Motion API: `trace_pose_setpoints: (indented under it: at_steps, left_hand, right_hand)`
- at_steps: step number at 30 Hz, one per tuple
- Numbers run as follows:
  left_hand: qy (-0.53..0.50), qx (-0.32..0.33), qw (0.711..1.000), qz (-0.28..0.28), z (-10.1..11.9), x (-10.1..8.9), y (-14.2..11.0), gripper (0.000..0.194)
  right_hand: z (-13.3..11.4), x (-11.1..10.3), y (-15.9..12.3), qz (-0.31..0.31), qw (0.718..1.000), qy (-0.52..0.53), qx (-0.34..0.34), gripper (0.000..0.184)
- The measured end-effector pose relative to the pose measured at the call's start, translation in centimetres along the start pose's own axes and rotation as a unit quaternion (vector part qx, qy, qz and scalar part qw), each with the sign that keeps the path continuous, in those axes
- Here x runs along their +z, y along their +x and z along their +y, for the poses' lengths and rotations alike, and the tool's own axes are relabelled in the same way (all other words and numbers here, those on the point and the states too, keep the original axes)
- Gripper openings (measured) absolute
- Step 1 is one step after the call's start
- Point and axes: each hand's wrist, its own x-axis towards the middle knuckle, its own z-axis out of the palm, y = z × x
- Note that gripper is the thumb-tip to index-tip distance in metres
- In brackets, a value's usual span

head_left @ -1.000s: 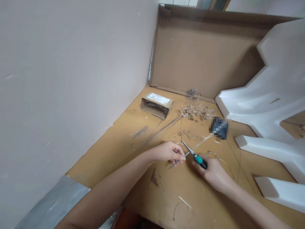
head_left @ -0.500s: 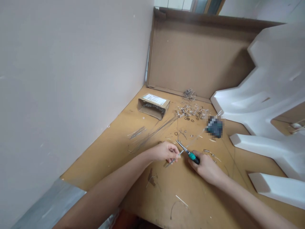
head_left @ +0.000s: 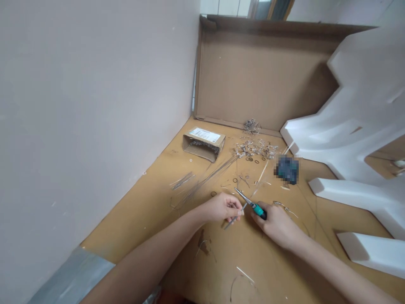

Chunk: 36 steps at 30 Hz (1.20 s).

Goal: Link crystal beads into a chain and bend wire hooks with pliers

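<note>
My left hand (head_left: 225,207) is closed, thumb and fingertips pinching thin grey metal wires (head_left: 230,223). Their short ends stick out below the fingers, and a long pale length runs up and right past the pliers. In my right hand (head_left: 278,223) are needle-nose pliers (head_left: 260,210) with teal and black handles, their slim jaws pointing up and left. The jaws lie close to or across the wire just right of my left fingertips; whether they grip it I cannot tell. A black ring (head_left: 214,194) lies beyond my left wrist.
An open cardboard box (head_left: 202,143) lies on its side at the back left. Small metal pieces (head_left: 256,148) are heaped behind the hands, with long wires (head_left: 211,173) to their left. White foam (head_left: 348,194) stands at right, a cardboard wall (head_left: 268,80) behind. A pixelated dark object (head_left: 287,169) sits right.
The view has shifted slightly. The long wire beyond the pliers now shows as a straighter, clearer line. Both hands keep their holds on the wires and the pliers.
</note>
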Motion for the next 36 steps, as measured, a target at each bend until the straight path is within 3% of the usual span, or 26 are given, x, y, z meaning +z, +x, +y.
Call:
trace_pose_setpoints:
  at_steps: [7,25,36]
  left_hand:
    - [0.001,0.018,1.000,0.007,0.1,0.1,-0.2,0.031]
    - [0.018,0.013,1.000,-0.001,-1.0,-0.6,0.5,0.033]
    - [0.035,0.028,0.999,0.029,0.2,-0.1,0.1,0.023]
  right_hand:
    - [0.1,0.2,-0.1,0.031,0.999,-0.034,-0.013,0.013]
    - [0.5,0.4,0.8,0.030,0.998,-0.059,-0.021,0.013]
    - [0.4,-0.1,0.9,0.006,0.997,-0.071,-0.019,0.016]
